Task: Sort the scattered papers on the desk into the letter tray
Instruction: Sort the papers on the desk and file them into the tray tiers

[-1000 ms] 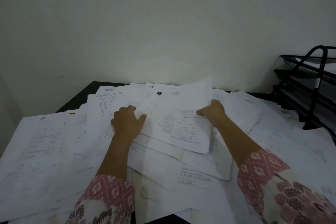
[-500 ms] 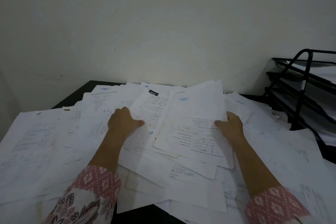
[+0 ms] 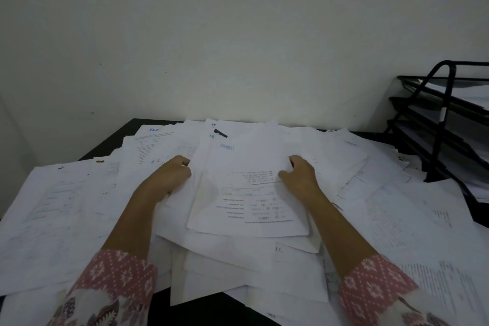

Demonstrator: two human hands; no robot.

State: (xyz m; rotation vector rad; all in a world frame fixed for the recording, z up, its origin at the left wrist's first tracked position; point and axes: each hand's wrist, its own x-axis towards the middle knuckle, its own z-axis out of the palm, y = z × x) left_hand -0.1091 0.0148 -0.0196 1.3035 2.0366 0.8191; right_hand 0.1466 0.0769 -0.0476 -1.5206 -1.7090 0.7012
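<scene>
Both hands are on one bundle. The left hand (image 3: pixel 169 177) curls round the near-left edge of a small sheaf of papers (image 3: pixel 248 193), and the right hand (image 3: pixel 299 178) pinches the opposite edge, thumb on the printed face and fingers tucked behind. Holding it by both sides looks like a way to square the loose sheets and stop them fanning out. The sheaf sits low over the middle of the pile, its far end tipped up toward the wall. All around it, scattered papers (image 3: pixel 60 206) overlap and cover nearly the whole desk (image 3: pixel 113 140), with only a dark corner showing at the back left. The black tiered letter tray (image 3: pixel 448 103) stands at the far right, well apart from the hands, with sheets already in its tiers. By the look of it, the job has a long way to go.
</scene>
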